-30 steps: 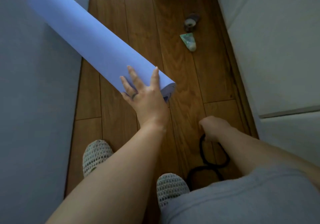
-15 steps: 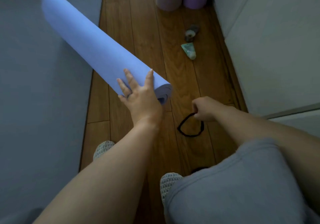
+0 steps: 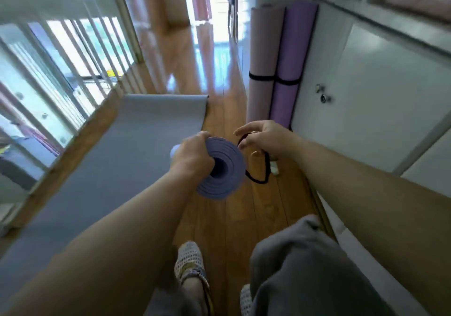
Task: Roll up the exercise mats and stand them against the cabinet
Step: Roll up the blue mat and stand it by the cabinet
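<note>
My left hand (image 3: 192, 155) grips a rolled blue-violet mat (image 3: 223, 169) near its top; the roll stands on end and I look down at its spiral end. Just right of it my right hand (image 3: 264, 138) holds a black elastic strap (image 3: 258, 171) that hangs in a loop beside the roll. Two rolled mats, a pink one (image 3: 262, 71) and a purple one (image 3: 289, 71), each bound with a black band, stand upright against the white cabinet (image 3: 380, 91). A grey mat (image 3: 122, 149) lies flat on the wooden floor to the left.
White railing bars (image 3: 73, 54) and bright windows run along the left. The wooden floor (image 3: 244, 218) stretches ahead between the flat mat and the cabinet. My feet in knitted slippers (image 3: 189, 259) are at the bottom. A small white object (image 3: 274, 168) lies by the cabinet base.
The blue-violet roll went from slanting across the floor to standing on end. My right hand lifted the black strap from the floor up beside the roll's top. The view tilted up.
</note>
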{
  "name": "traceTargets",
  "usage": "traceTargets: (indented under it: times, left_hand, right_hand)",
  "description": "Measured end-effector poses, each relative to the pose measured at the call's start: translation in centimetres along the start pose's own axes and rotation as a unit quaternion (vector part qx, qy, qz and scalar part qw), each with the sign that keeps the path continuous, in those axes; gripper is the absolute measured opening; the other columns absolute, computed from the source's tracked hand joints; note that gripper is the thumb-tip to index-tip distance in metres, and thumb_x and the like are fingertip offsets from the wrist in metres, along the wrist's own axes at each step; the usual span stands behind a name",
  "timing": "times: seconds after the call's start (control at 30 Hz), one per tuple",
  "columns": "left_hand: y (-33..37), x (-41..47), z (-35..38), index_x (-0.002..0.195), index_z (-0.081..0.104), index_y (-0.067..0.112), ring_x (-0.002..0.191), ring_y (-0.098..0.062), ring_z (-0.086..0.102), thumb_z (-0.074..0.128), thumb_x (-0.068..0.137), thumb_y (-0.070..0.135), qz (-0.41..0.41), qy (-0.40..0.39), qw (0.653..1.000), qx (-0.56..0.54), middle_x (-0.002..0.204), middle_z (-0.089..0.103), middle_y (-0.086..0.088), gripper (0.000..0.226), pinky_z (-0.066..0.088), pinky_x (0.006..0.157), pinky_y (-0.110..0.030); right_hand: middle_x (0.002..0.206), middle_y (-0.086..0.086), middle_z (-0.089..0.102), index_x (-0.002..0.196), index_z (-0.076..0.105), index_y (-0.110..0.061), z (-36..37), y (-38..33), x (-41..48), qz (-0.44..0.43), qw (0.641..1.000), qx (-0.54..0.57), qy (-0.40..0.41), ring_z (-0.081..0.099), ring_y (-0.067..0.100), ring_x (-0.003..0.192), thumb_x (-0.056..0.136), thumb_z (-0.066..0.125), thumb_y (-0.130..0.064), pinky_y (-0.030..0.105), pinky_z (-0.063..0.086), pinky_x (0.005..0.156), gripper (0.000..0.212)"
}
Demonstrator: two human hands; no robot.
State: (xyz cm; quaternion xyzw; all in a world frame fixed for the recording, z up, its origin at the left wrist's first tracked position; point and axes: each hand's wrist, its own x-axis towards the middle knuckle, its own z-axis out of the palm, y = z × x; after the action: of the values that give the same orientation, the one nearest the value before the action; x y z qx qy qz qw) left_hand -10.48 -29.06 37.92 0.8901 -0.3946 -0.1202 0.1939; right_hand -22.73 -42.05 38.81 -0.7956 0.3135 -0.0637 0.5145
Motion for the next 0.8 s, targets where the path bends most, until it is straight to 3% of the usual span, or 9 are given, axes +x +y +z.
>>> traceTargets:
  times: [0.07,0.2,0.33,0.5,0.6,0.7,0.8]
  left_hand:
    - [0.1,-2.4,-4.3,0.126,0.055,0.018,0.103,-0.026,0.057,0.067,0.078,0.011,0.006,0.01,1.0,-0.01,0.115,0.062,-0.011,0.05,0.044,0.082,-0.034]
    - [0.9,-7.2,-10.9,0.122,0.057,0.015,0.1,-0.023,0.057,0.069,0.08,0.019,0.047,0.005,0.999,0.007,0.115,0.062,-0.009,0.043,0.04,0.077,-0.027]
    - [1.8,-11.7,-15.0,0.133,0.053,0.022,0.106,-0.02,0.055,0.069,0.083,0.025,0.076,-0.011,0.997,0.017,0.126,0.057,-0.006,0.053,0.045,0.087,-0.026]
    - [1.4,-15.3,-17.0,0.134,0.051,0.029,0.106,-0.015,0.051,0.074,0.079,0.027,0.079,-0.079,0.994,0.008,0.132,0.051,-0.002,0.059,0.045,0.09,-0.025]
    - [1.0,-16.5,-16.9,0.137,0.047,0.029,0.112,-0.016,0.051,0.071,0.082,0.018,0.08,-0.153,0.985,-0.021,0.132,0.049,0.001,0.061,0.044,0.089,-0.024]
    - [0.8,-17.0,-16.8,0.141,0.041,0.026,0.116,-0.017,0.051,0.07,0.083,0.01,0.074,-0.21,0.973,-0.067,0.134,0.049,0.0,0.067,0.046,0.091,-0.025]
    - [0.8,-17.5,-16.5,0.142,0.038,0.028,0.115,-0.018,0.054,0.071,0.081,0.005,0.076,-0.286,0.951,-0.091,0.128,0.054,0.002,0.073,0.053,0.083,-0.025]
  right_hand:
    - [0.12,0.0,0.06,0.121,0.061,-0.019,0.5,-3.6,-2.9,-0.027,0.999,-0.034,-0.01,0.059,0.019,0.107,0.087,0.064,-0.018,0.034,0.054,0.084,0.034]
    - [0.116,-0.001,0.06,0.126,0.056,-0.017,1.8,-9.8,-8.2,-0.09,0.986,-0.134,-0.036,0.059,0.016,0.104,0.083,0.072,-0.036,0.032,0.051,0.089,0.049]
    - [0.102,-0.002,0.065,0.115,0.062,-0.02,3.0,-13.7,-12.0,-0.138,0.96,-0.244,-0.018,0.061,0.009,0.087,0.076,0.073,-0.051,0.023,0.049,0.07,0.051]
    - [0.094,0.006,0.067,0.1,0.063,-0.015,3.5,-15.5,-15.0,-0.049,0.953,-0.293,-0.065,0.065,0.021,0.077,0.071,0.07,-0.063,0.029,0.056,0.063,0.057]
    - [0.085,0.005,0.059,0.093,0.057,-0.011,3.9,-16.0,-16.4,-0.002,0.944,-0.311,-0.114,0.055,0.014,0.066,0.076,0.069,-0.058,0.02,0.047,0.048,0.052]
    - [0.079,0.005,0.059,0.091,0.058,-0.011,4.2,-16.7,-17.3,0.042,0.94,-0.294,-0.171,0.044,0.01,0.054,0.079,0.069,-0.054,0.022,0.051,0.053,0.046]
    - [0.084,0.005,0.059,0.098,0.057,-0.014,4.7,-16.7,-17.8,0.068,0.934,-0.267,-0.227,0.043,0.008,0.051,0.081,0.071,-0.046,0.025,0.053,0.059,0.039]
